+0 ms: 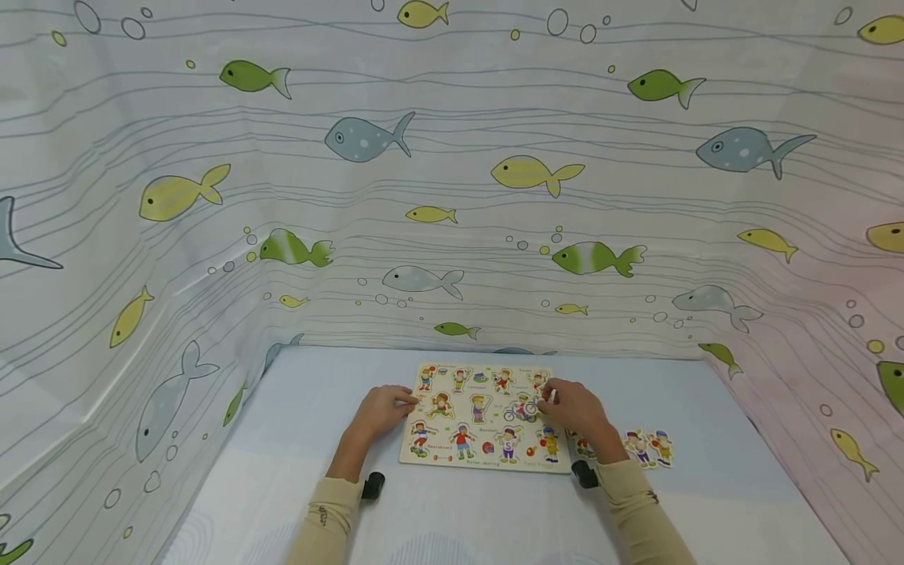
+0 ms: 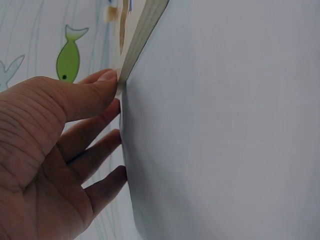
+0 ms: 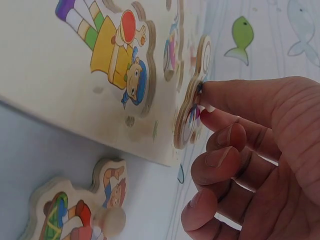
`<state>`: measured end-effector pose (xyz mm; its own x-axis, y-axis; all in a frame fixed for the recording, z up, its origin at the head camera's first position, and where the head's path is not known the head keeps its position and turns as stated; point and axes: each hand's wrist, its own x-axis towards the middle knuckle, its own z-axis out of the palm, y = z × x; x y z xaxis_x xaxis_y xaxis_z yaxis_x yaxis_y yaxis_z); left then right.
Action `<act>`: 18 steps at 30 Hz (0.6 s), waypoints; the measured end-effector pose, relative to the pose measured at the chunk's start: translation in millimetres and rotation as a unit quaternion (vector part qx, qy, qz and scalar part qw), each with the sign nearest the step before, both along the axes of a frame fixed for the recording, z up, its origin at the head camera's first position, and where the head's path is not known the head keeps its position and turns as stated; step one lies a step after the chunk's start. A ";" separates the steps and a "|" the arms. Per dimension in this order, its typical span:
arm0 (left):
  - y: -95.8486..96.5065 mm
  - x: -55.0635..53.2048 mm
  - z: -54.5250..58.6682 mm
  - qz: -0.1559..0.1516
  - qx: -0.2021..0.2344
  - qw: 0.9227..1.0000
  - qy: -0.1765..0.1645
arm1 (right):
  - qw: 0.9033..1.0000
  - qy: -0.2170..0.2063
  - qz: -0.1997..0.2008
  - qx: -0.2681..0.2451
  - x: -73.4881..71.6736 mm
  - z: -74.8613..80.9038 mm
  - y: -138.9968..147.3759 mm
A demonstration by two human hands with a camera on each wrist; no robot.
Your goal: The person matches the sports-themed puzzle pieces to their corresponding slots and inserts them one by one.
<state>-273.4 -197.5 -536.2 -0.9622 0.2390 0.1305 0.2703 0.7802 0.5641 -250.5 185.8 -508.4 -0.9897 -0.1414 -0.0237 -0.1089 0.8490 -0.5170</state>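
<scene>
Multicoloured wooden bicycle piece (image 1: 519, 410), presumably light and stiff: best held mid-face, pinched by right hand (image 1: 575, 408). Cream rectangular board (image 1: 441, 435): left edge touched by relaxed left hand (image 1: 381, 408).

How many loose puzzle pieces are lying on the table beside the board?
3 visible, all right of the board: the nearest piece, partly hidden by the right forearm, then the middle piece and outermost piece, side by side. The forearm may hide more.

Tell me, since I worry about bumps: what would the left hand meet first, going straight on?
Probably the puzzle board: the left hand seems to touch its left edge; depth is unclear.
</scene>
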 end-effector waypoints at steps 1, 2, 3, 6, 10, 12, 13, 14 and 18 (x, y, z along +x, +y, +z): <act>0.3 0.0 0.9 0.000 0.002 1.000 -0.002 | 1.000 0.001 0.001 0.001 -0.3 -0.6 -0.8; 0.5 0.3 1.7 0.000 0.003 1.000 -0.005 | 1.000 0.001 0.001 0.002 -0.6 -1.0 -1.6; 0.7 0.4 2.4 -0.002 0.002 1.000 -0.005 | 1.000 0.001 0.002 0.001 -0.7 -1.5 -2.4; 0.8 1.0 2.9 -0.004 -0.002 1.000 0.000 | 1.000 0.003 0.009 -0.002 -1.0 -3.7 -4.6; 0.8 1.4 2.2 0.000 -0.004 1.000 0.001 | 1.000 0.006 0.015 -0.005 -2.0 -6.8 -8.6; 0.8 1.4 2.0 0.001 -0.001 1.000 0.000 | 1.000 0.008 0.019 -0.003 -2.3 -7.5 -11.5; 0.7 1.1 1.6 0.000 -0.001 1.000 0.002 | 1.000 0.008 0.021 0.000 -2.5 -8.1 -12.9; 0.6 0.8 1.3 -0.001 0.000 1.000 0.003 | 1.000 0.009 0.023 0.001 -2.4 -8.3 -14.4; -0.8 -0.8 -0.7 -0.007 -0.002 1.000 0.006 | 1.000 0.008 0.027 0.007 -2.8 -8.1 -20.6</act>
